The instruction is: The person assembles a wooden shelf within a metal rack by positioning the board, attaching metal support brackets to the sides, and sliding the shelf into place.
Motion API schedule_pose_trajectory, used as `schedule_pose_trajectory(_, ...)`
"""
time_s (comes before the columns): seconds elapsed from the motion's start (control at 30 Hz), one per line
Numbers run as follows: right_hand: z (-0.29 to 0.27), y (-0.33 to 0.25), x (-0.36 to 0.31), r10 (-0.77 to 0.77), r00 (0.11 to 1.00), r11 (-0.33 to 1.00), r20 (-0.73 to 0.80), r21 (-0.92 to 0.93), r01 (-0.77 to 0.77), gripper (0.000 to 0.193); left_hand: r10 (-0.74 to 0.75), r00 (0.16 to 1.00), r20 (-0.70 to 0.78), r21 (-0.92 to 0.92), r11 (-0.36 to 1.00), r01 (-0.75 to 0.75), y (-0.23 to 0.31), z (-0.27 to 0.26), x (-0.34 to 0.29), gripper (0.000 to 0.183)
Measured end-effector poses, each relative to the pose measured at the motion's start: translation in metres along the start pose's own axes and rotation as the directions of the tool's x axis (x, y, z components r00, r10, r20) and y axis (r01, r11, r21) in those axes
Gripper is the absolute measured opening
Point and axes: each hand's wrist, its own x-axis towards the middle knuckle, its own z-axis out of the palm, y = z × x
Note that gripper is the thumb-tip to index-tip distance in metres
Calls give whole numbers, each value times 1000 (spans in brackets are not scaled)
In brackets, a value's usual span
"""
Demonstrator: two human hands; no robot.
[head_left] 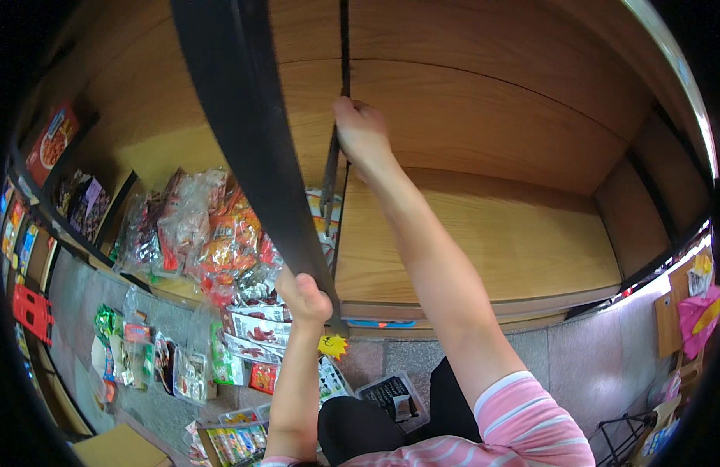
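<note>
A long, flat black bar [247,109] runs from the top of the head view down to the front of the wooden shelf. At its lower end my left hand [304,298] is closed around the edge, thumb outward. My right hand [362,132] reaches deep into the shelf, its fingers curled on a thin black strip [331,175] by the seam of the back panels. Whether that strip joins the black bar I cannot tell. Left of the bar lies a heap of clear and orange snack bags [220,233]. Bare wooden shelf board [469,233] lies to the right.
Packets and a clear plastic tray [192,373] lie on the grey floor at left. A lidded plastic box [395,397] sits by my knees, near a yellow star-shaped tag [333,345]. A red plastic basket [33,313] is far left; a pink bag [698,321] is far right.
</note>
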Motion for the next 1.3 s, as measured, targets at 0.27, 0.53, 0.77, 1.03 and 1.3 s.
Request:
schedule_pose_trajectory(0.27,21,-14,0,68,996,976,60,-211,-54,56,-236,953,-190,-70,971,227,-24,-10,-12,44)
schedule_pose_trajectory(0.53,7,-2,5,4,997,994,-73,-107,-12,44,-336,935,-114,-136,937,321,9,6,-8,53)
schedule_pose_trajectory(0.77,12,1,4,48,994,995,-101,-83,-56,44,-343,934,-98,-152,933,326,-3,4,-11,53)
schedule_pose_trajectory(1.03,3,25,21,58,997,991,-44,-120,-63,42,124,991,58,233,963,-134,-37,1,-25,34)
schedule_pose_trajectory(1.3,29,31,21,-7,992,1000,-125,-25,4,44,-180,976,120,-63,980,188,-1,-10,-3,57)
